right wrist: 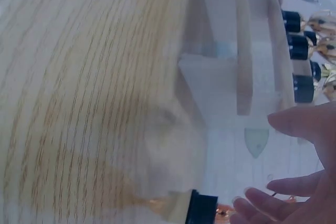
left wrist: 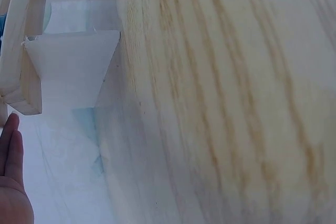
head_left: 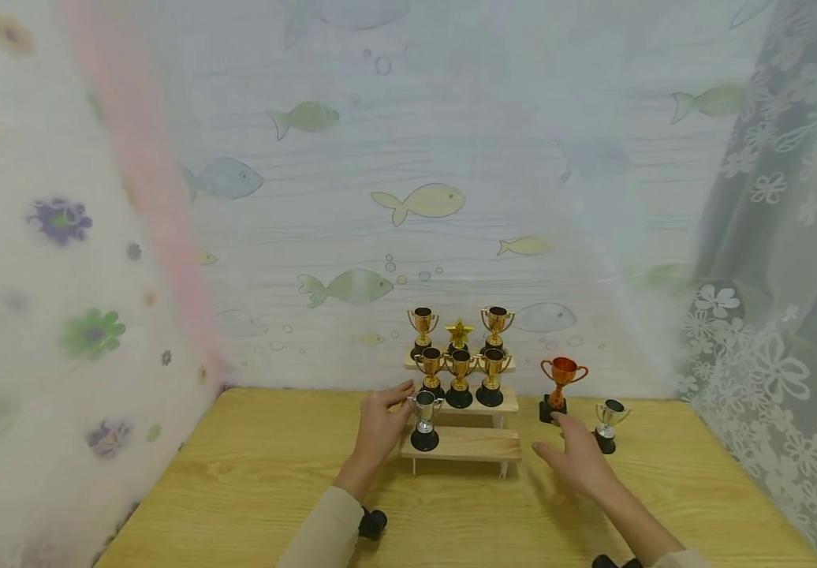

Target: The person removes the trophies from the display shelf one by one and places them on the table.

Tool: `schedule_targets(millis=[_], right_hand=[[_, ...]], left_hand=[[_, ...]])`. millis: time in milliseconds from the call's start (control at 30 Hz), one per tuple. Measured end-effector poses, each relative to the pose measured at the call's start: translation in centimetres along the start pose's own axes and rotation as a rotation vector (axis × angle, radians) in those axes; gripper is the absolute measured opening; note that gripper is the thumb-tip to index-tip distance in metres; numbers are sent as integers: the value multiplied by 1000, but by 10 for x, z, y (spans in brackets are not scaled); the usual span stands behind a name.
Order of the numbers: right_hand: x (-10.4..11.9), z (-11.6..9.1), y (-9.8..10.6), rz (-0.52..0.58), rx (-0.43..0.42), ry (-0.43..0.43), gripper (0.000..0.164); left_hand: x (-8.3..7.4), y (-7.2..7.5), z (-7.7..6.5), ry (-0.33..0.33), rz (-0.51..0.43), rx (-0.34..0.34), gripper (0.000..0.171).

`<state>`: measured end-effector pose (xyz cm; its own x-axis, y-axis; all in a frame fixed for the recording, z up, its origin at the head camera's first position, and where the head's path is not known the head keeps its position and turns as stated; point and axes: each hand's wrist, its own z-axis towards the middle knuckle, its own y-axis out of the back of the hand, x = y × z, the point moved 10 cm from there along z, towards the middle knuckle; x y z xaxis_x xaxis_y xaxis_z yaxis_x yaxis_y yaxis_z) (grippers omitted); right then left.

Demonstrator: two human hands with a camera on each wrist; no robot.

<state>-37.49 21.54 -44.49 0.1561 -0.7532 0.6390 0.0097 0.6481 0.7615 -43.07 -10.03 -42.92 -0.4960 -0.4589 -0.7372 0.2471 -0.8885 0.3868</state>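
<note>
The left hand is open, fingers nearly straight, at the left end of a 3-tier pale wooden display stand; it grips nothing. Beside it, a silver cup-shaped trophy with a round black base stands on the lowest tier, long axis vertical, mouth up. The right hand is half open, thumb apart, holding nothing visible, near a copper-orange 2-handled trophy with a square black base, upright on the yellow wood-grain table, mouth up; contact is unclear.
</note>
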Motion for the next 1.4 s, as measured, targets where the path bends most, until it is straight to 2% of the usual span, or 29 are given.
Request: schedule_targets(millis=[200, 433, 767, 967, 1133, 1400], right_hand=[[17, -10, 1, 29, -30, 43, 66], [38, -17, -1, 74, -63, 110, 61], [65, -19, -15, 147, -64, 166, 61], [75, -16, -27, 184, -64, 169, 61], [88, -14, -37, 193, -70, 205, 59], [108, -7, -55, 198, -69, 268, 56]], left_hand=[[1, 0, 1, 12, 0, -2, 25], [-3, 1, 0, -27, 0, -12, 24], [1, 0, -1, 34, 4, -4, 26], [0, 0, -1, 14, 5, -4, 25], [3, -1, 0, 15, 3, -5, 26], [-2, 1, 1, -50, 1, -23, 25]])
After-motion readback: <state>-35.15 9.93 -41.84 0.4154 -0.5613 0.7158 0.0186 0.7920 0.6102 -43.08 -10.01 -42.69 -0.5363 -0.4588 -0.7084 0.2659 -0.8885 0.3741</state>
